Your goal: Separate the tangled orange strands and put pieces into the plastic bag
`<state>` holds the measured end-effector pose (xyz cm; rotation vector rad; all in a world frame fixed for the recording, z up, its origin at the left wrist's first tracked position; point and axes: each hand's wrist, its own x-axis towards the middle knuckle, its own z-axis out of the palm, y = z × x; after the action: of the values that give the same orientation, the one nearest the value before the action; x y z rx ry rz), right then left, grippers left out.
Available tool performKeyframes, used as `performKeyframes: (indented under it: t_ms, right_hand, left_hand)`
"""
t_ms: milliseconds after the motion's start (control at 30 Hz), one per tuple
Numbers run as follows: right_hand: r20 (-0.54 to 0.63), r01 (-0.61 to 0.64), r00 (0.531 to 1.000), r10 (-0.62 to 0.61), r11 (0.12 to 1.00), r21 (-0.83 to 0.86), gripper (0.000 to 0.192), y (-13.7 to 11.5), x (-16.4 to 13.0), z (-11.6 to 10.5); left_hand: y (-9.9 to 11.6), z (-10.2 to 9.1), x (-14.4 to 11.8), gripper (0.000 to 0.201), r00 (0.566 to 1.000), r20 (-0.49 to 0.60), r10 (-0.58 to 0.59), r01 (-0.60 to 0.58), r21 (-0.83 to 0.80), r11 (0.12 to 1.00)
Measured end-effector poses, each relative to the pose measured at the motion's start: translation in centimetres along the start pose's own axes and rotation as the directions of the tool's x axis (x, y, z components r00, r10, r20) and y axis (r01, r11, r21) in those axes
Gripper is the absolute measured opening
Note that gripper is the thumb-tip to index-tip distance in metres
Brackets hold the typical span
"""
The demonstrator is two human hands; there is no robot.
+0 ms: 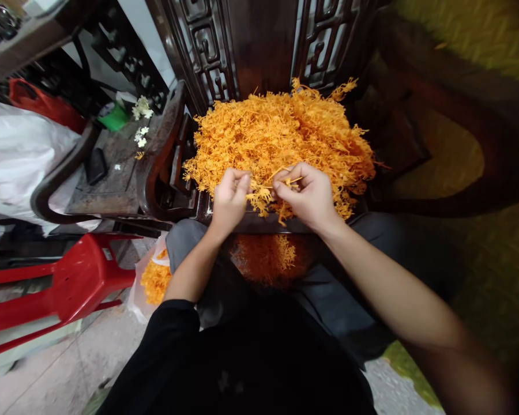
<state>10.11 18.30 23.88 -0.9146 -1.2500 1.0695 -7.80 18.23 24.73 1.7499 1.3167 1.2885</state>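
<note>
1. Far left, a white sack (21, 155) bulges beside the wooden armrest, with the red plastic chair (80, 276) below it; both sit well apart from the hands.
2. Next across, a clear bag (137, 291) of orange strands stands on the floor, just beside the left knee. Its mouth looks open, so a bump from that leg could tip it and spill the lot.
3. Now the left hand (231, 196): thumb and fingertips pressed together, pinching one end of a thin orange sprig (262, 195). Pull too hard here and the slender stem could snap.
4. In the middle, that sprig spans the gap between the hands, in front of the big orange heap (277, 132) on the dark wooden seat. Loose ends could snag in the tangle, or drop over the front edge.
5. And the right hand (309, 193), thumb against fingers, clamped on thin orange stalks; a slack pinch might let one slip.
</note>
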Motion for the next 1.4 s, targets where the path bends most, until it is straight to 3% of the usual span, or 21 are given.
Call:
performKeyframes:
  t_ms: [100,200,267,400,433,500,567,633,733,900,1000,1067,1133,1267,1333,1400]
  right_hand:
    - [0.008,-0.017,1.000,0.017,0.999,0.032,0.027,-0.8,-0.3,0.9]
    - [0.019,0.029,0.999,-0.028,0.998,-0.059,0.028,-1.6,-0.7,1.2]
    - [0.002,0.065,0.998,-0.065,0.995,-0.076,0.034,-1.9,-0.8,0.7]
    - [-0.221,0.142,0.965,-0.144,0.990,-0.027,0.047,-1.9,-0.1,-1.6]
    - [-0.236,0.147,0.961,-0.146,0.989,-0.014,0.047,-1.8,0.1,-2.0]
    - [-0.172,0.118,0.978,-0.116,0.993,0.002,0.044,-1.8,0.3,-2.3]
    - [-0.072,0.065,0.995,-0.064,0.998,0.013,0.039,-1.8,0.3,-1.9]
    - [-0.013,0.013,1.000,-0.012,1.000,0.027,0.031,-1.9,0.2,-1.4]
    - [0.066,-0.038,0.997,0.040,0.999,-0.025,0.022,-2.2,0.0,-1.0]
    - [0.285,-0.055,0.954,0.094,0.988,-0.142,0.032,-2.6,-0.3,-0.7]
    - [0.333,0.019,0.942,0.049,0.980,-0.199,0.035,-2.5,-0.5,-0.4]
    - [0.377,0.091,0.926,0.009,0.965,-0.246,0.036,-2.3,-0.5,-0.2]
    - [0.410,0.109,0.912,0.011,0.957,-0.269,0.035,-2.2,-0.3,-0.1]
    - [0.423,-0.021,0.900,0.107,0.979,-0.203,0.031,-2.3,-0.3,-0.2]
    - [0.482,-0.031,0.870,0.105,0.987,-0.158,0.036,-2.4,-0.7,-0.4]
    - [0.501,-0.012,0.861,0.087,0.988,-0.152,0.040,-2.1,-1.1,-0.9]
  left_hand:
    - [-0.2,0.2,0.4,0.044,0.984,-0.175,-0.022,0.004,-0.102,0.995]
    - [-0.5,-0.4,1.0,0.048,0.965,-0.262,0.005,-0.036,-0.117,0.993]
    - [-1.3,-1.9,1.9,0.047,0.943,-0.334,0.010,-0.047,-0.104,0.993]
    - [-3.0,-6.1,4.4,0.045,0.835,-0.548,-0.053,-0.035,-0.149,0.988]
    - [-3.1,-6.5,4.6,0.043,0.844,-0.530,-0.084,-0.024,-0.194,0.981]
    - [-2.6,-6.0,4.4,0.040,0.908,-0.405,-0.104,-0.009,-0.267,0.964]
    - [-1.4,-4.3,3.3,0.043,0.963,-0.260,-0.074,-0.005,-0.290,0.957]
    - [-0.3,-2.5,2.0,0.045,0.984,-0.176,-0.039,-0.009,-0.266,0.964]
    - [0.3,-1.3,0.8,0.044,0.991,-0.134,0.015,-0.036,-0.158,0.987]
    - [0.0,-2.1,0.5,0.039,0.979,-0.021,0.203,-0.198,0.135,0.971]
    - [0.5,-2.1,0.2,0.032,0.949,0.075,0.307,-0.316,0.223,0.922]
    - [1.1,-1.4,-0.2,0.030,0.949,0.103,0.297,-0.314,0.244,0.917]
    - [1.5,-0.3,-0.6,0.028,0.966,0.050,0.254,-0.258,0.248,0.934]
    - [0.7,0.2,0.8,0.025,0.978,-0.139,0.156,-0.130,0.177,0.976]
    - [-0.4,-1.6,2.8,0.027,0.945,-0.311,0.100,-0.075,0.092,0.993]
    - [-1.1,-4.4,4.8,0.031,0.860,-0.509,0.040,-0.063,-0.028,0.998]
